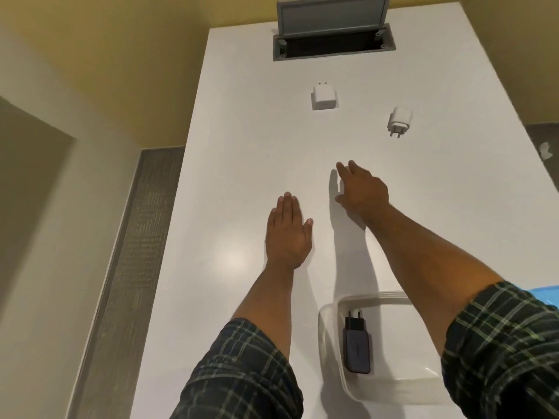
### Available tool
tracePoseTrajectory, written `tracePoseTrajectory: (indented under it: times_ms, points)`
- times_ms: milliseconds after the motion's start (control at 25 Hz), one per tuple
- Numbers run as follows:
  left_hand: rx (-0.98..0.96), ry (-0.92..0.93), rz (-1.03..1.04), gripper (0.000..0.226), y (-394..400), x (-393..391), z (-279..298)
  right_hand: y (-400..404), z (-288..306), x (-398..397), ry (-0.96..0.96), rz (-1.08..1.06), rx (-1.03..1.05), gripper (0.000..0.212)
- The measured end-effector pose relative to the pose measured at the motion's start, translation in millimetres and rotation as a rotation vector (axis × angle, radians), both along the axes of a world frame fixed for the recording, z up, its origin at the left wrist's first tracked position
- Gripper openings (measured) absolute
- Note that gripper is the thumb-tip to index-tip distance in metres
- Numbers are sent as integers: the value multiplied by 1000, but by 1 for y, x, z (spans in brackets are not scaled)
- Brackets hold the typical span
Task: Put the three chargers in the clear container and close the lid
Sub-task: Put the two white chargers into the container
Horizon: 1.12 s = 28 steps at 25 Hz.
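Observation:
A black charger (357, 346) lies inside the clear container (328, 334) at the table's near edge, under my right forearm. A square white charger (324, 97) sits far out on the white table (242, 146), prongs pointing away. To its right lies a rounded white charger (400, 120), prongs toward me. My left hand (287, 234) rests flat on the table, fingers together, holding nothing. Above the table, my right hand (361, 189) stretches forward with fingers extended, empty, short of both white chargers. No lid can be made out for sure.
A grey cable hatch (332, 45) with its flap raised is set into the table's far end. A blue object (547, 294) shows at the right edge behind my right sleeve. Grey floor strips run along both sides of the table.

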<state>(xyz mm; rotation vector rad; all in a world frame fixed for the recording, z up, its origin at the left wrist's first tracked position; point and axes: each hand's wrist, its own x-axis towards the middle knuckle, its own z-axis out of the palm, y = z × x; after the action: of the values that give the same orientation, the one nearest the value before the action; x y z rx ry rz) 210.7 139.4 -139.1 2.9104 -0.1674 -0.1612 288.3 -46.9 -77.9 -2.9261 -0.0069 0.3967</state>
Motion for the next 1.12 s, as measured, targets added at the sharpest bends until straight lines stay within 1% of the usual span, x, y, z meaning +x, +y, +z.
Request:
tracePoseTrajectory:
  times_ms: [240,440,560,800,960,1120]
  points:
    - [-15,-87,26,62,-4,35,-9,10,0,46,-34,-27,-8,89]
    - [-28,-127,44,64,-8,60,-14,17,-1,88,-39,-53,19,112]
    - [-24,-137,54,64,-9,74,-16,28,3,118,-41,-31,-29,126]
    - [-48,-146,88,65,-13,92,-19,43,7,170,-80,-47,-112,143]
    - [-44,-144,92,64,-13,95,-22,48,12,204,-19,-33,-162,158]
    - [-47,-137,90,63,-15,93,-24,48,10,226,60,21,-214,164]
